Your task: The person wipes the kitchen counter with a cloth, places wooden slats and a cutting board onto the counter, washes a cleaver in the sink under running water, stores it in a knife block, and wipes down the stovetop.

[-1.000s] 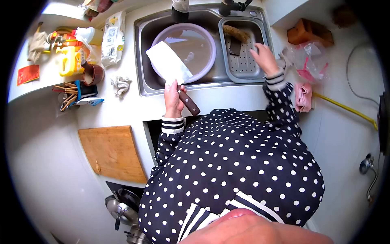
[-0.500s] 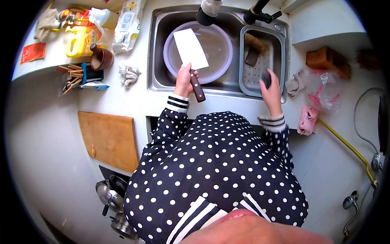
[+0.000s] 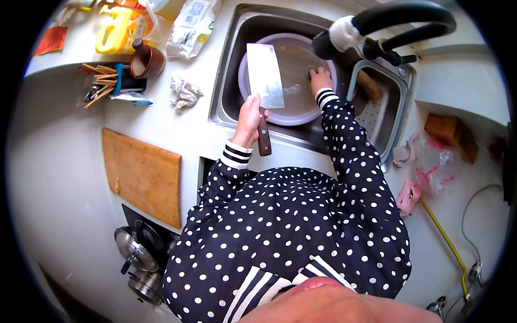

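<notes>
My left hand (image 3: 249, 119) is closed around the brown riveted handle of a cleaver (image 3: 265, 75). Its broad, shiny blade points away from me over the left part of a pale lilac basin (image 3: 295, 119). The basin stands in the sink and contains cloudy water with a few bubbles. Inside it, toward the right side, my right hand (image 3: 321, 81) is down at the water with its fingers curled on a small dark scouring pad (image 3: 311, 70), mostly covered by the fingers. The pad and the blade are apart.
A black faucet (image 3: 398, 27) arches over the sink's right side. Beside the basin sits a drain tray (image 3: 377, 126) holding a brown loofah-like piece (image 3: 369, 88). Left lie a crumpled tissue (image 3: 184, 93), a wooden board (image 3: 142, 175) and a mortar (image 3: 153, 63).
My right hand has moved left from the drain tray into the basin, carrying the dark pad. The cleaver stays in my left hand, its blade turned slightly more upright. The view has shifted.
</notes>
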Tool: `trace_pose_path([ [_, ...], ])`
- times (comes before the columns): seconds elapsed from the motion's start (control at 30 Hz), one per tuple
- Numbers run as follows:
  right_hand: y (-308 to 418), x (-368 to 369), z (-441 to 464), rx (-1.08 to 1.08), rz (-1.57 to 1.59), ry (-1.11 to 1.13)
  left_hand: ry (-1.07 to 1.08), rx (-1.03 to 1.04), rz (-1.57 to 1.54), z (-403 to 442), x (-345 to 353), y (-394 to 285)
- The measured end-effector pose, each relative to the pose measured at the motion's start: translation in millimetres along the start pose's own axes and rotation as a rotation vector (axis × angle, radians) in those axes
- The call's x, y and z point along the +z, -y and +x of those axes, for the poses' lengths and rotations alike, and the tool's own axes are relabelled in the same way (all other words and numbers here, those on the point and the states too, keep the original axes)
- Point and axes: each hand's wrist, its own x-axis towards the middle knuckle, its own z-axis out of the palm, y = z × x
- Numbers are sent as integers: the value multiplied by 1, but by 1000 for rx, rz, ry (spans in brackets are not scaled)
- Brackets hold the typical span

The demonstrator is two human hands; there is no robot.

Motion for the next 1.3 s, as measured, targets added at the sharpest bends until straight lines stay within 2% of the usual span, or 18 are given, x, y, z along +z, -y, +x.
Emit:
trace_pose_path([
  [0.13, -3, 21, -3, 79, -46, 366, -5, -36, -36, 6, -6, -1],
  [0.23, -25, -14, -6, 214, 553, 184, 24, -74, 4, 13, -3, -10],
  [0.27, -35, -20, -13, 183, 679, -10, 31, -85, 25, 15, 0, -12],
  [0.3, -25, -52, -32, 169, 570, -180, 40, -97, 51, 17, 2, -13],
  [0.4, 7, -113, -71, -316, 711, -324, 69, -86, 138, 25, 15, -11],
  [0.5, 43, -132, -95, -619, 667, -160, 135, -77, 160, 32, 24, -1],
  [0.57, 43, -118, -72, -636, 565, -347, 197, -72, 169, 20, 36, -3],
  [0.63, 32, -123, -43, -429, 505, -475, 180, -86, 243, 10, 44, -7],
  [0.73, 41, -117, -71, -656, 517, -364, 203, -48, 221, 13, 42, -9],
  [0.77, 45, -119, -86, -642, 567, -194, 192, -4, 269, 16, 44, -10],
  [0.83, 36, -112, -65, -601, 502, -354, 163, 58, 368, 13, 43, -6],
  [0.9, 28, -122, -43, -364, 492, -512, 180, 34, 355, 6, 41, 0],
  [1.0, 50, -117, -70, -577, 477, -306, 162, 60, 423, 12, 44, -2],
  [1.1, 36, -119, -36, -430, 547, -346, 171, 108, 600, 7, 38, 6],
  [1.17, 29, -128, -18, -283, 508, -350, 223, 106, 517, 0, 38, 12],
  [1.23, 46, -120, -41, -506, 412, -328, 219, 90, 500, 6, 38, 14],
  [1.27, 54, -118, -50, -518, 444, -245, 221, 89, 495, 9, 35, 13],
  [1.3, 48, -114, -40, -528, 473, -359, 229, 99, 483, 9, 36, 16],
])
